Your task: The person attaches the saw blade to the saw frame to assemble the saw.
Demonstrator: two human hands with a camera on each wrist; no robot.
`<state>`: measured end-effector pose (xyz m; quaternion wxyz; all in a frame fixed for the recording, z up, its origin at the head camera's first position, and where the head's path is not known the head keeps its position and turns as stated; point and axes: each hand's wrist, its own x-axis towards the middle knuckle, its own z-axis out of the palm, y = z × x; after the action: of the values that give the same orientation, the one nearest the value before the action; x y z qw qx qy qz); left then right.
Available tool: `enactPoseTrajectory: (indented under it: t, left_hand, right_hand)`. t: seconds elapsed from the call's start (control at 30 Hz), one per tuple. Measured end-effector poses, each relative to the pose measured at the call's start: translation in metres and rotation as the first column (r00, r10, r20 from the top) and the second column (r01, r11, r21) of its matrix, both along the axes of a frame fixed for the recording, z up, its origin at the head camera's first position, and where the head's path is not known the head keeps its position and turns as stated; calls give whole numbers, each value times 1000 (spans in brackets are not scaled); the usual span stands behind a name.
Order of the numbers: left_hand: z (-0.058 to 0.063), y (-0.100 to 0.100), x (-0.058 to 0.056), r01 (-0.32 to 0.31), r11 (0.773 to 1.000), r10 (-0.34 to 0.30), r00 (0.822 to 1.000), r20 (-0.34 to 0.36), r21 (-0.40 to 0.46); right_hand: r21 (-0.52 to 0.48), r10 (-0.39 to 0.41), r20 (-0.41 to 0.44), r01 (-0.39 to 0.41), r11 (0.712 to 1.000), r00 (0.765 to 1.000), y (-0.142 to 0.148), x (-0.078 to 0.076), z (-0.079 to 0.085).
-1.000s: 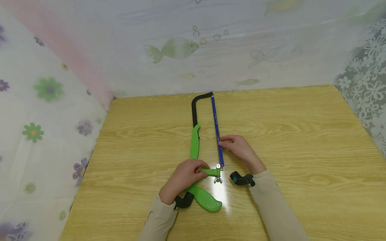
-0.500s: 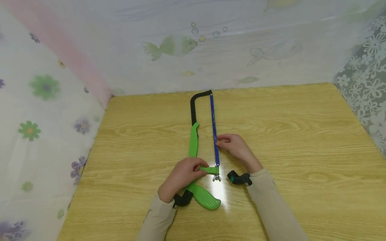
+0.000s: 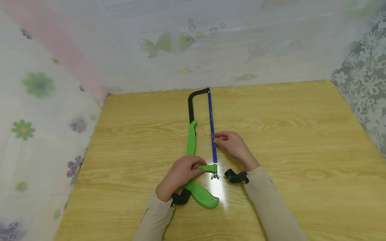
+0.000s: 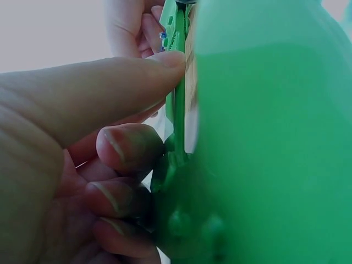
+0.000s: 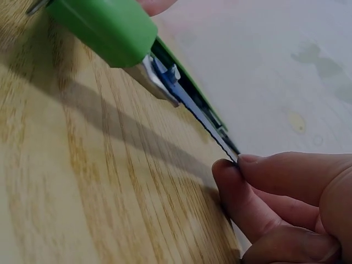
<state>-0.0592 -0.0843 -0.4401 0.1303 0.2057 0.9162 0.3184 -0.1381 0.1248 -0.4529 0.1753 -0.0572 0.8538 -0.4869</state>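
Note:
A hacksaw with a green frame (image 3: pixel 191 139) and a black front bow (image 3: pixel 190 103) lies on the table. My left hand (image 3: pixel 184 170) grips its short green cross arm (image 3: pixel 208 168), thumb on one side and fingers on the other. Between finger and thumb, my right hand (image 3: pixel 233 145) pinches the blue hacksaw blade (image 3: pixel 212 127) along its lower half. At the far tip of the bow the blade meets the frame. Its near end lies at the metal holder (image 5: pixel 157 82), where a small pin (image 5: pixel 174 73) shows. Below sits a wing nut (image 3: pixel 215 175).
The ribbed green handle (image 3: pixel 206 196) points toward the near right. Each wrist carries a black camera mount, the right mount (image 3: pixel 236 176) close beside the wing nut. A patterned curtain (image 3: pixel 169 63) borders the wooden table (image 3: pixel 286 134) at the back and left.
The near end of the blade has shifted left, from beside the metal holder to in line with it. My right hand moved left with it. The left hand keeps its grip.

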Motion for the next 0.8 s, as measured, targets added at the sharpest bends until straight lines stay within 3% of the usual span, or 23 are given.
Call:
enactPoseTrajectory:
  t: [0.17,0.47,0.8]
  left_hand:
    - [-2,-5,3,-10,1000,10,1000,2,5]
    - [-9,-8,16,-20,1000,20,999,30,3]
    - [-3,-1,4,-4,1000,4,1000,-18,10]
  right_hand:
    - [15,10,-18,-9,1000,1000,-6,-1,-3]
    - [-36,-16,34,17,999,999,-10,9,-10]
    - [-18,-56,48,57,998,997,2,5,2]
